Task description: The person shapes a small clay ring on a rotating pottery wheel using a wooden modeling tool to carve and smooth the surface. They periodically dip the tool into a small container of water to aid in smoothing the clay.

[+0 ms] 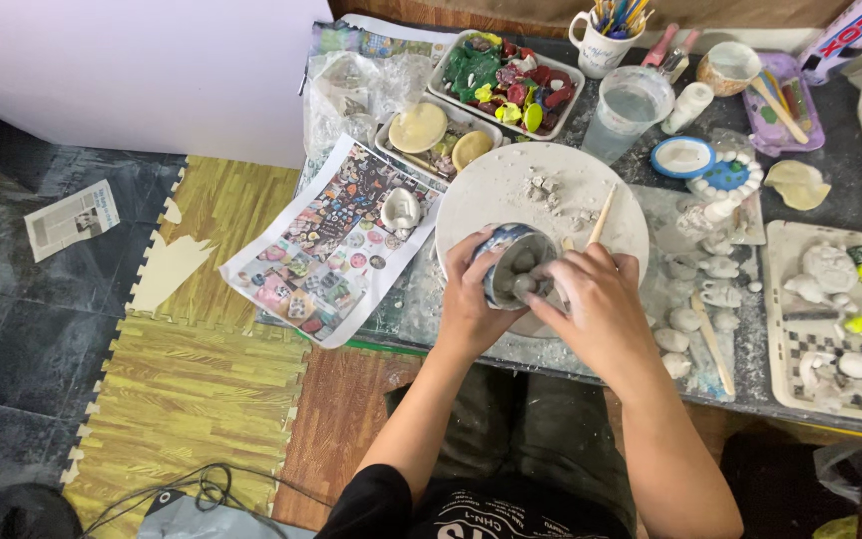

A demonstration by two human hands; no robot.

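Note:
My left hand (469, 299) wraps around a small blue and white patterned cup (507, 258) held over the near edge of a round white turntable (511, 185). My right hand (596, 299) reaches into the cup with its fingers on grey clay (524, 269) inside, and a thin wooden stick (602, 214) rises from between its fingers. Small clay crumbs (549, 188) lie on the turntable.
The table holds a tray of coloured clay shapes (506, 75), a clear water cup (629, 110), a mug of brushes (606, 35), a blue-rimmed dish (681, 157), a printed picture sheet (326, 245) and a white tray of clay figures (840, 319). Foam floor mats (192, 389) lie left.

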